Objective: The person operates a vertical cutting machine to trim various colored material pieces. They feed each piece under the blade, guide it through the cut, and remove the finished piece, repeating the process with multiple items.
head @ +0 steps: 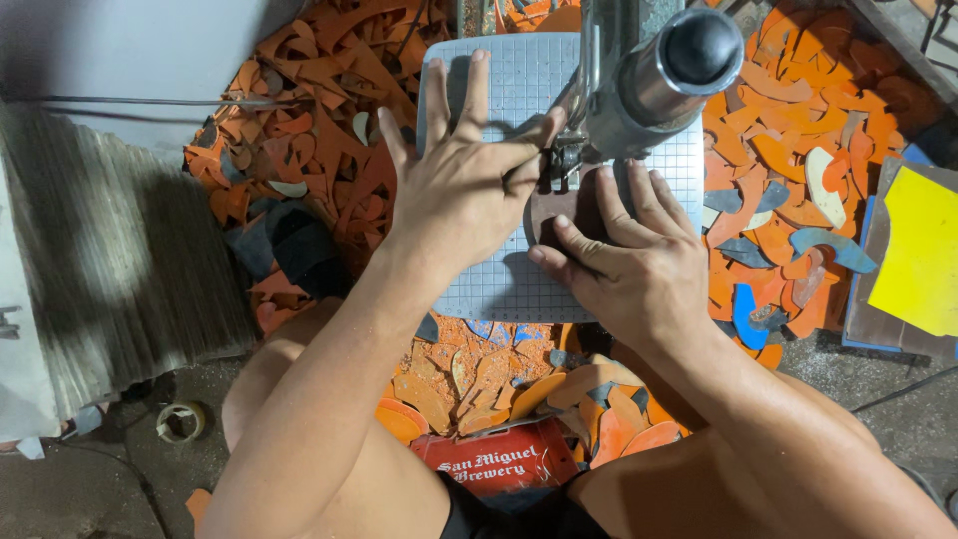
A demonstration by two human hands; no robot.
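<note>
Hands at a small machine, seen from above. Left hand (459, 185) lies palm-down with fingers spread wide, open and flat, pressing on a dark brown sheet piece (574, 218) that rests on the pale gridded work table (519, 80). Right hand (639, 265) is also open, fingers extended and laid flat on the near right part of the same piece, thumb stretched along its near edge; it pins the piece rather than closing around it. The piece sits near the middle of the gridded table, directly under the machine head (639, 75), mostly covered by both hands, so its outline cannot be made out. Left thumb reaches toward the small black fitting (557, 165) at the foot of the machine head, just beside it; contact cannot be confirmed.

Machine head: grey metal body with a round black knob at its right end, standing over the far right part of the table.

Surroundings: orange offcuts (319, 90) heaped thick to the left, right and near side of the table, with a few blue, grey and cream scraps mixed in on the right. Yellow sheet (918, 250) on a board at the far right edge. Red crate (499, 464) near the person's knees, partly under scraps. Stack of grey sheets (110, 269) at left. Tape roll (182, 420) on the concrete floor, near left.
</note>
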